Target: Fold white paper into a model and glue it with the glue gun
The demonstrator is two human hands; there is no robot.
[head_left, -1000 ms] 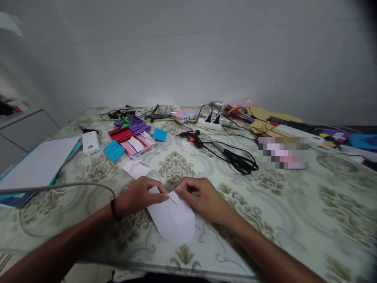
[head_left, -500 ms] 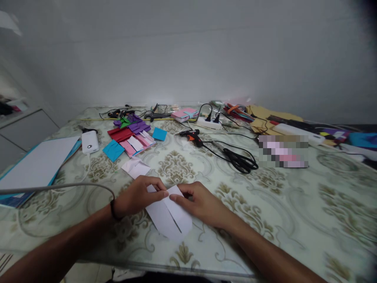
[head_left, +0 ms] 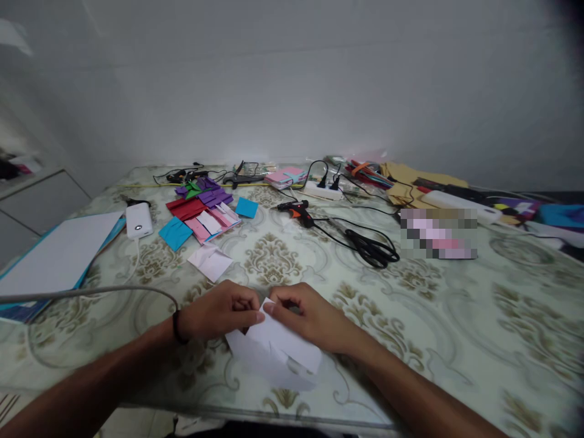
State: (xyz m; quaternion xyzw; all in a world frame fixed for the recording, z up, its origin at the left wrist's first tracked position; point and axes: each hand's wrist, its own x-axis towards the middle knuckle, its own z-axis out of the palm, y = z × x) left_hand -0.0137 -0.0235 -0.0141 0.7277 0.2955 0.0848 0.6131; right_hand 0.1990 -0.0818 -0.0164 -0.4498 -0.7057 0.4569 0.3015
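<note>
Both hands at the near middle of the table, on one folded white paper. Right hand pinches it near its far corner, thumb on top, fingers bent behind. Left hand close by, thumb tip at the same far end and almost meeting the right thumb, fingers curled in; grip looks closed on the paper, though the fingertips are hidden. Paper has flaps partly lifted, near end spread toward the table edge. Black band on left wrist, grey cable running up to it from the left. Small white folded piece lies just beyond the left hand. Behind that, a cluster: blue square, pink folded pieces, red piece, purple pieces; second blue square just right of them. Far left: stack of sheets, white power bank with cable plugged in. Beyond the right hand: glue gun lying on its side, black cord looped beside it. Power strip with two plugs farther back, pink paper stack next to it. Yellow paper back right; pixelated patch in front, contents unclear.
</note>
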